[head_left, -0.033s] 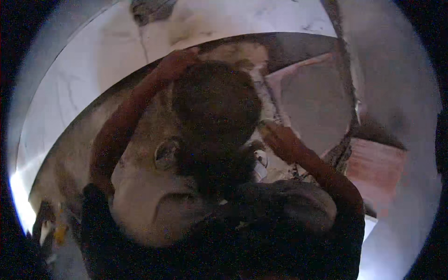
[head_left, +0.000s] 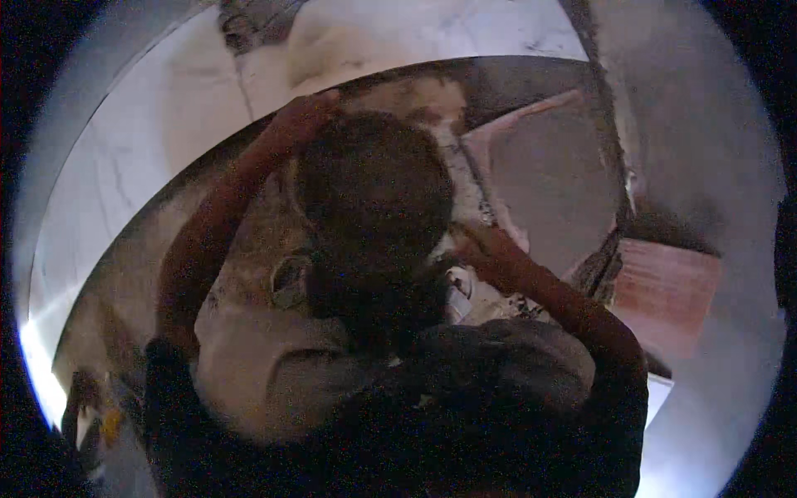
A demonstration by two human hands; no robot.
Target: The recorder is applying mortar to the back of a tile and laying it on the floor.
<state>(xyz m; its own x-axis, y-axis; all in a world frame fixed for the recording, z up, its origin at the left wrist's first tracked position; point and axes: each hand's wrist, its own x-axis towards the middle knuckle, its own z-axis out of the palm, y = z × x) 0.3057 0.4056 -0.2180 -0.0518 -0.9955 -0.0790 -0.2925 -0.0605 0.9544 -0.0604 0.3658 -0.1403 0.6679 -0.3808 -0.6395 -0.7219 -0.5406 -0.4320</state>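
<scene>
My left hand (head_left: 311, 114) reaches forward to the lower edge of a white marbled panel (head_left: 207, 108); its fingers look stretched out, though dim. A large, dark rounded shape (head_left: 374, 187) fills the middle between my arms, and what it is cannot be made out. Beside its right side is my right hand (head_left: 490, 253), fingers bent and drawn together; whatever they hold, if anything, is hidden. A small pale round thing (head_left: 461, 282) lies just below that hand. Right of the hand rests a pink-edged slab with a grey face (head_left: 552, 178).
Farther right lies a reddish rectangular block or tile (head_left: 668, 278), with a small white-edged piece (head_left: 658, 397) below it. Rough, dirty brown ground (head_left: 149, 249) curves along the left. A dark patch (head_left: 257, 25) breaks the marbled surface at the top.
The whole view has shifted slightly, so most things appear a little farther left. My right hand's fingertips sit slightly nearer to me beside the dark shape. My left hand stays by the panel edge.
</scene>
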